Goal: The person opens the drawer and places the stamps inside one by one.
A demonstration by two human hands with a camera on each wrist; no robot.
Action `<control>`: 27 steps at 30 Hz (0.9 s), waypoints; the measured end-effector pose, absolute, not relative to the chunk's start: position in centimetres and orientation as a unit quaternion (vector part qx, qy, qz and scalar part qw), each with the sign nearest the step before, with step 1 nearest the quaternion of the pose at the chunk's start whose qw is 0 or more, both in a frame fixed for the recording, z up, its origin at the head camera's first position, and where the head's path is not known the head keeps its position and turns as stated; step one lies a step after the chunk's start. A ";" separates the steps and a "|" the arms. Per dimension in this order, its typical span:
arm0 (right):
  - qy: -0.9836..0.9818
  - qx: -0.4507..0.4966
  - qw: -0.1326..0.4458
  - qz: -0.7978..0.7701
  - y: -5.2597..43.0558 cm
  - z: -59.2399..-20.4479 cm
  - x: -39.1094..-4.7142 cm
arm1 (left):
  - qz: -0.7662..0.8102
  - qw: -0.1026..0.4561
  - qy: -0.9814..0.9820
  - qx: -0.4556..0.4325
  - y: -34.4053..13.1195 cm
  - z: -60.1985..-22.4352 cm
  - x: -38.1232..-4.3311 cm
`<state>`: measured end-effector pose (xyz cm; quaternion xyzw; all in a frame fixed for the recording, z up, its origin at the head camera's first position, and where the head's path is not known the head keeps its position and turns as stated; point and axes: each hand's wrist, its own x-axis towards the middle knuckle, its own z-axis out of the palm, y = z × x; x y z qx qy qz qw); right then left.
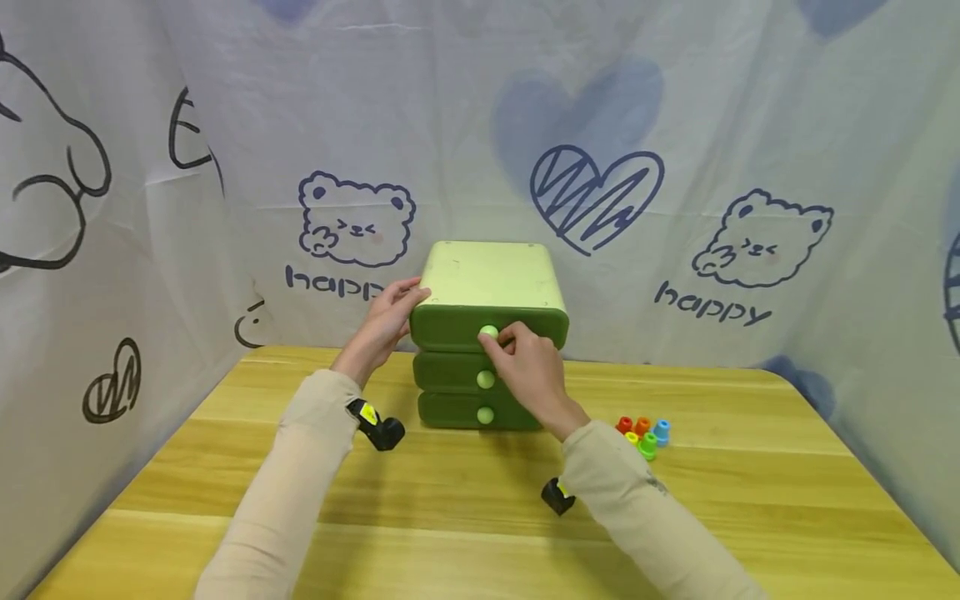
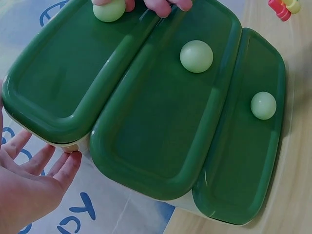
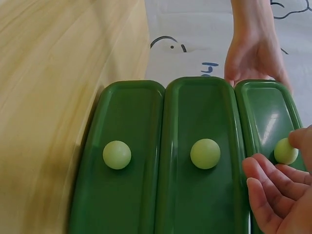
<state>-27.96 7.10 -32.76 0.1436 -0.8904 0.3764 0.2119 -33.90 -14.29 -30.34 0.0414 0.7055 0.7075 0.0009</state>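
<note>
A small chest of drawers [image 1: 491, 275] with a pale yellow-green top stands on the table, three dark green drawers stacked in its front. Each drawer bears a round light green knob. The right hand [image 1: 531, 371] pinches the top drawer's knob [image 3: 285, 151] between thumb and forefinger; its other fingers lie loosely bent in the right wrist view. Against the chest's upper left side rests the left hand [image 2: 36, 178], fingers extended along the wall and thumb near the top front corner. The middle knob [image 2: 196, 56] and bottom knob [image 3: 117, 155] are untouched. All three drawers sit flush.
Several small coloured pegs [image 1: 648, 446], red, orange, yellow, green and blue, stand together on the wooden table [image 1: 450, 533], right of the chest. A white curtain [image 1: 465, 108] printed with hearts and bears hangs close behind and at both sides.
</note>
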 end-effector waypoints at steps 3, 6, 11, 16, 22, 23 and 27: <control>-0.893 0.163 0.205 0.366 7.4 -33.4 -27.7 | 0.706 -0.003 0.707 0.036 -14.4 -30.4 -33.7; -0.896 0.181 0.198 0.353 8.0 -34.6 -27.5 | 0.703 -0.004 0.710 0.030 -14.4 -30.5 -33.7; -0.898 0.180 0.181 0.358 8.9 -36.5 -27.5 | 0.697 -0.007 0.716 0.034 -14.4 -30.6 -33.7; -0.900 0.180 0.163 0.362 8.9 -37.1 -27.7 | 0.699 -0.012 0.715 0.035 -14.4 -30.5 -33.8; -0.904 0.179 0.134 0.364 8.3 -37.3 -28.0 | 0.704 -0.016 0.710 0.031 -14.4 -30.7 -33.8; -0.902 0.177 0.126 0.372 8.2 -37.3 -28.0 | 0.704 -0.016 0.709 0.031 -14.4 -30.7 -33.8; -0.887 0.170 0.089 0.420 8.0 -37.5 -28.0 | 0.709 -0.019 0.704 0.031 -14.2 -30.9 -33.8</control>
